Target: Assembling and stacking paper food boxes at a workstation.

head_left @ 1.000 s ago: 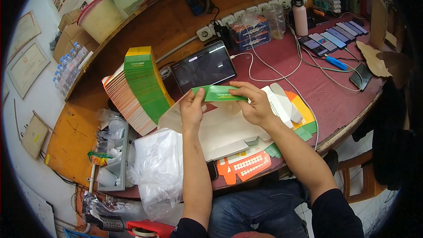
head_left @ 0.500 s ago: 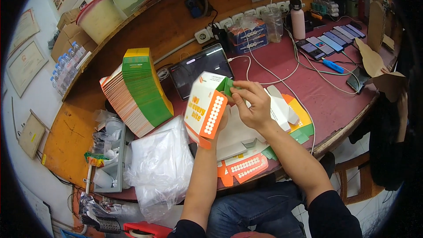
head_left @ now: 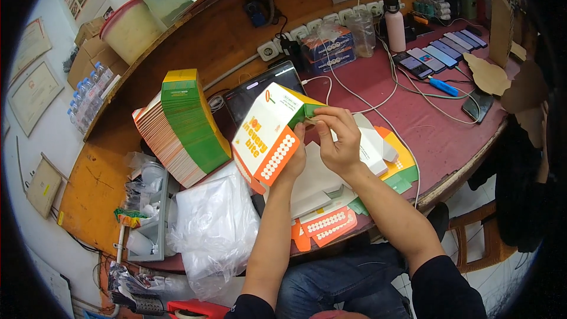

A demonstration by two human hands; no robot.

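A white, orange and green cardboard food box (head_left: 263, 121), partly folded into shape, is held up tilted over the table. Behind its near side my left hand (head_left: 293, 162) grips it, with the thumb up by the green corner. At that same corner the fingers of my right hand (head_left: 341, 142) are bent in a pinch on the green flap (head_left: 306, 112). Below both hands lie more unfolded box blanks (head_left: 331, 224), some showing white insides, others orange, yellow and green. A tall stack of flat box blanks (head_left: 195, 124) leans at the left.
Clear plastic bags (head_left: 212, 224) lie left of my forearm, beside a grey bin (head_left: 155, 230). Behind the box is a tablet (head_left: 266, 88). Toward the right are white cables, a row of phones (head_left: 443, 53), a pink bottle (head_left: 395, 26) and another person (head_left: 525, 171).
The box has come lower and turned, showing more of its white printed face. My left thumb has come into view at the green corner; my right hand stays there.
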